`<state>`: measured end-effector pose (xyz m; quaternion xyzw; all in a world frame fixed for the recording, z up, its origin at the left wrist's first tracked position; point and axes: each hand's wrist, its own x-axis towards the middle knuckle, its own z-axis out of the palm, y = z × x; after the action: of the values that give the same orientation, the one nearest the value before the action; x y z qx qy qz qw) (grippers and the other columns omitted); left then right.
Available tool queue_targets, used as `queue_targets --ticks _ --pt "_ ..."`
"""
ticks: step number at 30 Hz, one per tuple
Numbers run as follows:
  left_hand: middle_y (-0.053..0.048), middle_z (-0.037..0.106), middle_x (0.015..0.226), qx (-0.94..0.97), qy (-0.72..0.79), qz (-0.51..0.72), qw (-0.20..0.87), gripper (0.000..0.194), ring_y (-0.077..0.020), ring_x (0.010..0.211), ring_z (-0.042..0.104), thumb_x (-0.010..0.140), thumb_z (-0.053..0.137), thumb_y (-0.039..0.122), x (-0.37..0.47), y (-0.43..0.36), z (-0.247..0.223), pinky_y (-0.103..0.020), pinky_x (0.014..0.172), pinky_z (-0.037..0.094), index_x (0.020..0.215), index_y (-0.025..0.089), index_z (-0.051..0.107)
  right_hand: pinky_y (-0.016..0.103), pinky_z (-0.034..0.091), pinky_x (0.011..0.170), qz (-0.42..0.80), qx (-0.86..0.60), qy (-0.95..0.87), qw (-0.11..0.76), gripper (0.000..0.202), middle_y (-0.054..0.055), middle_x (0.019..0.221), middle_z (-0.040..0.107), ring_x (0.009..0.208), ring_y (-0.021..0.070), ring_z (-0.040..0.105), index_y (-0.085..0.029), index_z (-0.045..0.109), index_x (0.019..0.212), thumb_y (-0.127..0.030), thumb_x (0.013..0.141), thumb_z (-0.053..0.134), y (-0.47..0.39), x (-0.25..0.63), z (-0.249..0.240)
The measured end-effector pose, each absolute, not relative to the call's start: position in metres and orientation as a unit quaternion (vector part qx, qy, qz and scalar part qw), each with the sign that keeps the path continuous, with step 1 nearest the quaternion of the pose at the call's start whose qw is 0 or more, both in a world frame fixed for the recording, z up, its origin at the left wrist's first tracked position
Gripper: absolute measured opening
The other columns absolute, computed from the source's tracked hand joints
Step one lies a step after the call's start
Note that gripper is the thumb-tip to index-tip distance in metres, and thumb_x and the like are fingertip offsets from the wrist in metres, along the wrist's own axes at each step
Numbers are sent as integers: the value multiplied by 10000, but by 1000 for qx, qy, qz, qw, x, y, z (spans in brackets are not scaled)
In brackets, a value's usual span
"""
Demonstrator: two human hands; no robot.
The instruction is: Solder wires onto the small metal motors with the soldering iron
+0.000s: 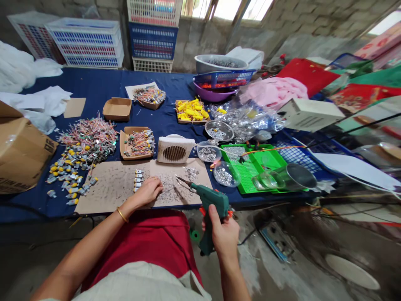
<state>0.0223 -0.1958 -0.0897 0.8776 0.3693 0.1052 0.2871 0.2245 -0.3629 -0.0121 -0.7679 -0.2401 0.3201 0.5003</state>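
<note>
A green soldering gun is gripped in my right hand, its thin tip pointing left over the cardboard sheet. Resting low over that sheet, my left hand has its fingers drawn together; whatever they pinch is hidden or too small to make out. Just beyond the left fingers stands a short row of small motors with white ends. Tiny metal bits are scattered on the cardboard near the iron's tip. A gold bangle circles my left wrist.
At left lies a heap of wired motors beside a cardboard box. A vented white unit stands behind the sheet. To the right are dishes of metal parts and a green tray; yellow parts sit farther back.
</note>
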Motion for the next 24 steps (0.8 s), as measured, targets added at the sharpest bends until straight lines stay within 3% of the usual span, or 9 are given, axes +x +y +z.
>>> queue_targets --ticks 3,9,16,20,24 --pt "-78 630 883 867 388 113 291 218 -190 861 561 944 416 260 21 -196 -90 -301 821 425 882 150 593 281 452 352 334 -761 -226 508 567 64 489 631 355 183 552 -149 634 689 -713 630 663 -359 221 -12" --pt "-76 639 866 846 411 139 309 202 -183 855 578 933 403 225 19 -191 -87 -295 816 434 853 155 575 269 457 350 320 -762 -237 511 542 44 439 585 357 173 545 -156 607 611 -693 656 663 -362 227 -12" --pt "-13 630 712 816 375 71 435 188 -124 631 589 919 362 210 25 -171 -79 -224 615 425 882 166 541 257 435 347 273 -787 -245 495 546 44 437 577 357 162 533 -166 573 559 -693 686 637 -368 236 -5" --pt "-65 669 810 877 323 -19 354 174 -163 728 601 884 444 238 43 -168 -76 -247 663 434 826 160 587 255 417 363 253 -795 -279 476 536 35 429 565 358 154 516 -178 556 542 -682 713 616 -371 236 -5" --pt "-108 676 945 901 339 -5 271 228 -195 869 609 906 409 241 52 -176 -80 -277 788 445 907 146 617 253 406 381 236 -802 -332 437 539 31 413 552 361 151 503 -181 561 529 -671 752 574 -374 236 -8"
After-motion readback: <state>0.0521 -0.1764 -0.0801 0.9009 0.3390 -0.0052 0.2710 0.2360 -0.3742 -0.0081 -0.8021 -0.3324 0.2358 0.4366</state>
